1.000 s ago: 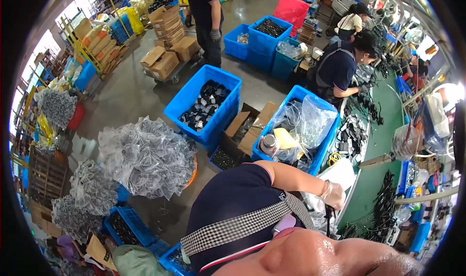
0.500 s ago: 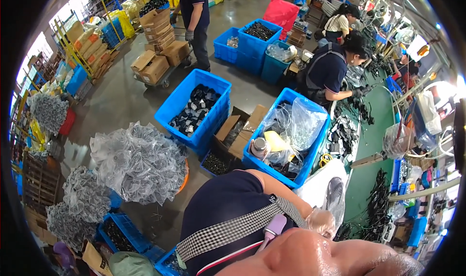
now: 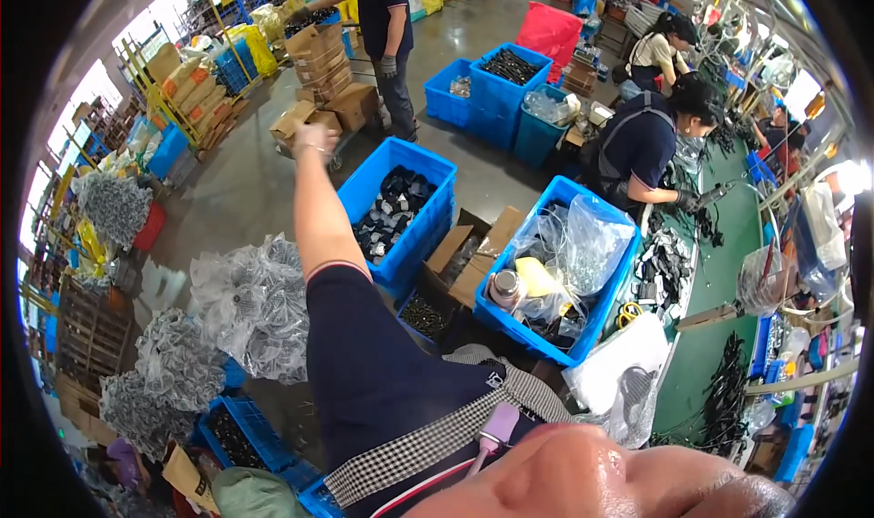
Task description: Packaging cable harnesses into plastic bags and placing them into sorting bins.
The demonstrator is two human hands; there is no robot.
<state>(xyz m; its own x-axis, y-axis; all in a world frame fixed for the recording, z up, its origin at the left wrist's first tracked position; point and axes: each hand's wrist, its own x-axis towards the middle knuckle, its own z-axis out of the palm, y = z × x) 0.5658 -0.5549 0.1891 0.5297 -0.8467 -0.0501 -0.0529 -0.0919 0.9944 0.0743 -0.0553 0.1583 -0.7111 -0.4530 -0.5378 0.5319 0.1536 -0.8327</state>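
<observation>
My left arm, in a dark short sleeve, stretches up and away from my shoulder. My left hand [image 3: 314, 140] is raised in the air above the concrete floor, in front of a cart of cardboard boxes [image 3: 328, 72]. Its fingers look curled, and nothing shows in them at this size. Just right of the forearm stands a blue crate [image 3: 401, 204] of dark parts. A checked strap crosses my shoulder. My right hand is out of the picture.
A second blue crate [image 3: 555, 272] holds clear plastic bags and a yellow item. Bagged grey parts [image 3: 255, 304] are piled at left. A green work table [image 3: 719, 336] runs along the right, where a seated worker [image 3: 642, 145] handles black cables. Another person [image 3: 387, 26] stands by the cart.
My left arm has left the table edge at right and swung up and outward over the floor. The view has turned slightly with my head.
</observation>
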